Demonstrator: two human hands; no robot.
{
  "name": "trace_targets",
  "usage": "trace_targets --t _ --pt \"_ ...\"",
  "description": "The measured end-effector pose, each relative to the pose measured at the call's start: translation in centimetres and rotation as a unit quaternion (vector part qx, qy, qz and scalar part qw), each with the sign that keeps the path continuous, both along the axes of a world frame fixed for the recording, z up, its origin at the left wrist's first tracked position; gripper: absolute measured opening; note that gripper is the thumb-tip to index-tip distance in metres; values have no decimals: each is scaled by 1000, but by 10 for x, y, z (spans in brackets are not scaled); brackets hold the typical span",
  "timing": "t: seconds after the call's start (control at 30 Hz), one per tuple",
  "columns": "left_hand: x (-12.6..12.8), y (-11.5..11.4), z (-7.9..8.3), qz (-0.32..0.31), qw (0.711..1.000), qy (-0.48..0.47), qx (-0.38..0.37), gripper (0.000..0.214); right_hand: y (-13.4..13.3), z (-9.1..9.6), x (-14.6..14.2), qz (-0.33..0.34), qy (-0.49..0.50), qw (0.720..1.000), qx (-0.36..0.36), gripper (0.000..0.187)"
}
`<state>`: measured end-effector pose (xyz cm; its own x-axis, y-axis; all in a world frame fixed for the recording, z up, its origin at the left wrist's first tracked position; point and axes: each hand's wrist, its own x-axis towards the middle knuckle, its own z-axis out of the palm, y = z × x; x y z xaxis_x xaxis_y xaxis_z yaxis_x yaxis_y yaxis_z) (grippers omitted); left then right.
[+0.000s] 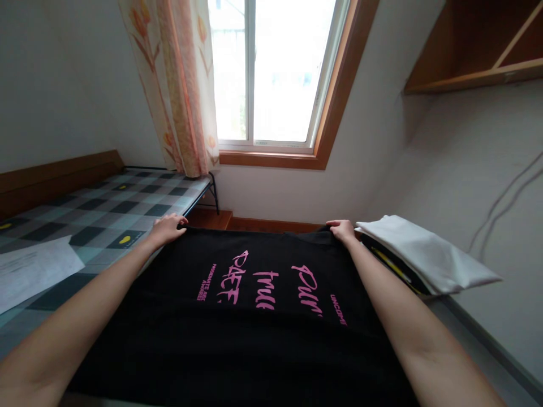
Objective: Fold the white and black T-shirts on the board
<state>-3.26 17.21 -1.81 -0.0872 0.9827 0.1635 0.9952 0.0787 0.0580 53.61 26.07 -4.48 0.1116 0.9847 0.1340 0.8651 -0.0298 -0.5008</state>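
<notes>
A black T-shirt [169,328] with pink lettering is spread out in front of me, its print turned sideways. At its far left corner, the fingers of my left hand [168,229] pinch the edge of the cloth. My right hand [343,230] grips the far right corner in the same way, thumb and fingers closed on the fabric. Between the two hands the far edge runs nearly straight. The near part of the shirt lies in shadow between my forearms, and what supports it is hidden beneath.
A bed with a checked cover [106,198] stands at the left, with a white paper sheet [38,271] on it. Past my right hand is a white cloth-like item [428,254] over something dark. A curtain [182,85] hangs beside the window; a wooden shelf [475,79] juts out upper right.
</notes>
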Motion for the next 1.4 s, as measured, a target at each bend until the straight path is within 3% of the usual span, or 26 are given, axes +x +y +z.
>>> trace_targets --t 0.1,0.2,0.3,0.4,0.5,0.63,0.8,0.93,1.07,1.17,1.27,1.4 --pt "17 -4 -3 -3 1000 16 13 34 -21 15 -2 23 74 994 81 42" --pt "30 -3 -3 -18 999 23 36 33 -60 25 3 162 141 970 118 33" --pt "41 0 -2 -55 998 6 43 33 -106 25 13 316 102 943 -27 25" --pt "55 2 -3 -102 994 -18 31 32 -140 21 18 366 83 918 -127 30" --pt "74 5 -8 -138 989 -50 23 30 -150 19 13 310 104 937 -122 39" --pt "108 9 -20 -179 974 -135 16 28 -145 20 -18 204 135 967 -68 58" --pt "163 12 -35 -188 942 -279 -16 34 -151 9 -69 263 41 964 -16 51" --pt "207 16 -39 -171 924 -339 -41 31 -166 -1 -87 282 -26 959 12 43" --pt "243 25 -44 -148 927 -343 -40 27 -171 3 -75 234 -45 970 53 40" --pt "267 28 -46 -128 932 -337 -38 33 -166 10 -47 74 -87 993 34 43" --pt "289 26 -42 -102 939 -325 -43 36 -157 10 -12 -67 -123 990 -33 44" --pt "312 21 -34 -48 946 -315 -59 35 -144 -2 20 -82 -79 989 -90 58"
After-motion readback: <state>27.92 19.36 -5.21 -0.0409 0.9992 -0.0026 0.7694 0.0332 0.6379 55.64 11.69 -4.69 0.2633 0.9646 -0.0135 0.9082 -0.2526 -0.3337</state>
